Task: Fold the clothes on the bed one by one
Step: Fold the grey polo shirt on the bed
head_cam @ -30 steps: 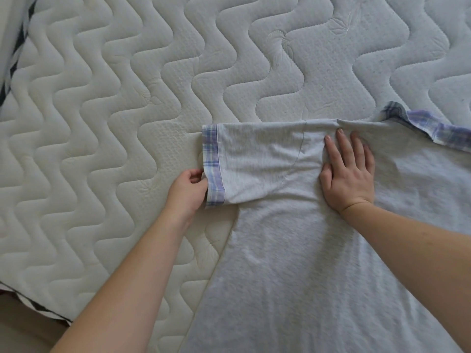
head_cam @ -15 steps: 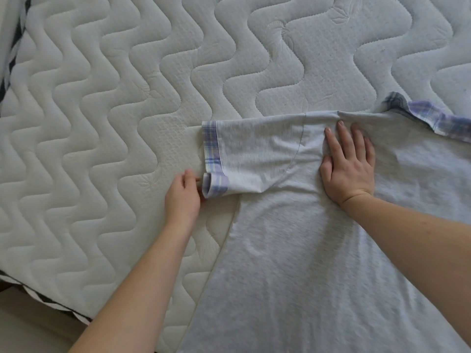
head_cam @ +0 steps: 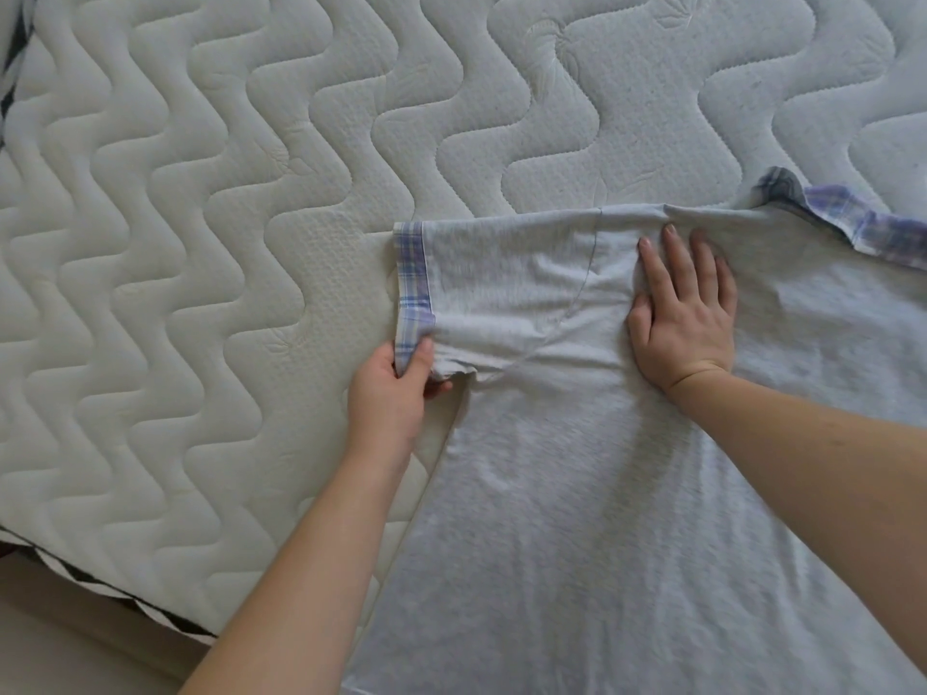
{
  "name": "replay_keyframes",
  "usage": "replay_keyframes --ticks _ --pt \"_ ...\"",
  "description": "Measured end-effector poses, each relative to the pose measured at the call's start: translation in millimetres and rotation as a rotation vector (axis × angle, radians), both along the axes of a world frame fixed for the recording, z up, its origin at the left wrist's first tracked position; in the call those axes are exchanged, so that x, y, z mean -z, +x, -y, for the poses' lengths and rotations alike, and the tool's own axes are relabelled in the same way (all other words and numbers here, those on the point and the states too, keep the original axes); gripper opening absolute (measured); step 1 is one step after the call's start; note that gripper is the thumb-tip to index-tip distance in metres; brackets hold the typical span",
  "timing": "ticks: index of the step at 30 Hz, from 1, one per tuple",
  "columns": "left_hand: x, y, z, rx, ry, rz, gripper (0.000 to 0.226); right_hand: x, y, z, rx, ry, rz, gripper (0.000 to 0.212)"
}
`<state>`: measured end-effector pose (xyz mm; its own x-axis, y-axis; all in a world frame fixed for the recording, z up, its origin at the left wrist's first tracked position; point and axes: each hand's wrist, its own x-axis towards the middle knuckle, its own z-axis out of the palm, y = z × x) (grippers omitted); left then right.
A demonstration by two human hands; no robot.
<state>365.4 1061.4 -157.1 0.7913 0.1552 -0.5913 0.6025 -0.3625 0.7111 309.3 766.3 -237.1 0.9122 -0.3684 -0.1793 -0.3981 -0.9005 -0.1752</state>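
A light grey T-shirt (head_cam: 577, 519) lies spread on the quilted mattress (head_cam: 200, 243), its plaid-trimmed sleeve (head_cam: 491, 293) pinched at the lower cuff corner by the left hand (head_cam: 389, 393), while the right hand (head_cam: 682, 318) presses flat, fingers straight, beside the sleeve seam.

White quilted mattress (head_cam: 251, 243), grey shirt (head_cam: 577, 519) spread flat on it

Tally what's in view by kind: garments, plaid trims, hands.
Garments: 1, the grey shirt
Plaid trims: 2, the sleeve cuff and the collar trim
Hands: 2, the left hand and the right hand
Total: 5
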Motion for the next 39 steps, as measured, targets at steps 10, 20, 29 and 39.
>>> replay_keyframes --ticks 10,20,29,39 --pt "-7 -12 10 0.159 0.549 -0.006 0.045 1 0 1 -0.002 -0.003 -0.006 0.064" --pt "8 86 118 0.998 0.620 0.474 0.044 0 0 0 -0.018 -0.023 0.033 0.064" --pt "19 139 148 1.045 0.744 0.296 0.005 5 -2 2 -0.034 -0.036 0.064 0.063" --pt "24 91 148 1.116 0.757 0.575 0.038 5 -3 4 -0.057 -0.044 0.074 0.065"
